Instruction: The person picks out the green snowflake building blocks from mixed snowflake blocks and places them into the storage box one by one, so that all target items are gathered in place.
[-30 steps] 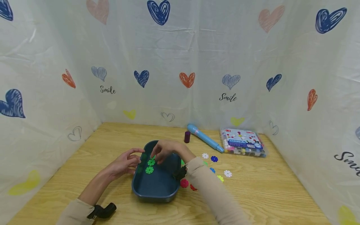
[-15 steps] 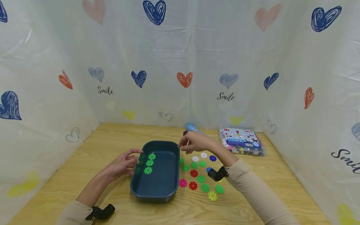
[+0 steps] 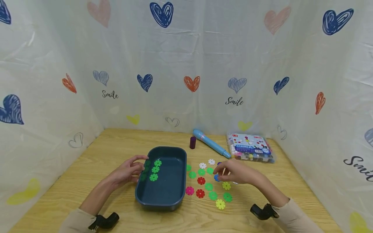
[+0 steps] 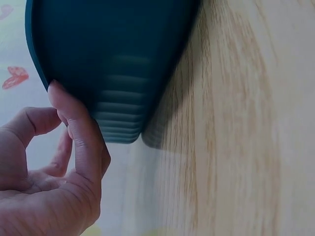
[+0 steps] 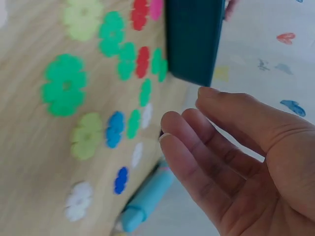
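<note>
A dark blue rectangular tray (image 3: 170,187) stands on the table, with three green plastic snowflake discs (image 3: 155,170) in a row along its left side. My left hand (image 3: 128,170) is at the tray's left wall. In the left wrist view, one fingertip (image 4: 56,91) touches the rim and the other fingers are loosely bent. My right hand (image 3: 240,171) hovers over the loose discs right of the tray, its fingers and thumb apart with nothing between them. Nearest its fingertips is a light blue snowflake disc (image 3: 216,177), partly hidden by the hand in the head view.
More snowflake discs lie scattered right of the tray: green, red (image 3: 200,193), pink (image 3: 189,191), yellow (image 3: 220,204) and white (image 3: 211,161). Behind them are a dark purple cylinder (image 3: 192,142), a light blue microphone-shaped tube (image 3: 211,144) and a clear box of coloured beads (image 3: 250,147).
My right hand let go of a third green disc inside the tray, then moved out over the tray's right rim to the loose discs. My left hand stayed at the tray.
</note>
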A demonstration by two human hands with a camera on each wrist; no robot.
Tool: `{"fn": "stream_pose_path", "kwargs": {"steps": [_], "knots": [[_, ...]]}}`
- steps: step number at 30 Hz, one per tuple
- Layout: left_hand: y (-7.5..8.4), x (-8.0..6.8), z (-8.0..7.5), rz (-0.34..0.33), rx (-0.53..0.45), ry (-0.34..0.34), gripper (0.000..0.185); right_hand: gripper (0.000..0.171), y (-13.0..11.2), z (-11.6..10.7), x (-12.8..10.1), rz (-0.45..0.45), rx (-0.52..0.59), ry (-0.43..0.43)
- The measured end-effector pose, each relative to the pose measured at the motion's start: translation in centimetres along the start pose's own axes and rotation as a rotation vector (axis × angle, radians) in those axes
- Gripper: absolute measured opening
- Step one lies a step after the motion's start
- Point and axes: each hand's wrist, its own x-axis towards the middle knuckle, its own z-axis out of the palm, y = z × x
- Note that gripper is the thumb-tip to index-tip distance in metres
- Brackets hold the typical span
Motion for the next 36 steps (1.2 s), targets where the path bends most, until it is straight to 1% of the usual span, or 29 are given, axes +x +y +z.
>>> {"fn": "stream_pose_path", "kwargs": {"steps": [4,7,13,16,20,29,36], "knots": [[-0.1,0.0,0.0,0.003,-0.006,0.001,0.049,0.019,1.3,1.3,-1.6,-0.002,0.015,0.001],[-0.2,0.0,0.0,-0.002,-0.012,0.003,0.05,0.018,2.1,2.4,-2.5,0.018,0.051,-0.008],[-0.3,-0.3,0.1,-0.019,-0.011,0.015,0.052,0.025,3.0,3.8,-3.6,0.046,0.131,-0.03],[-0.1,-0.3,0.1,-0.02,-0.002,0.027,0.052,0.027,3.1,4.0,-3.9,0.047,0.145,-0.026],[0.1,-0.2,0.1,-0.023,0.009,0.036,0.05,0.026,3.2,3.9,-4.0,0.059,0.139,-0.021],[0.1,-0.1,0.1,-0.023,0.016,0.035,0.048,0.02,3.5,4.1,-4.0,0.054,0.158,-0.027],[0.0,-0.3,0.1,-0.015,0.016,0.022,0.05,0.018,3.7,4.2,-3.9,0.086,0.163,-0.025]]}}
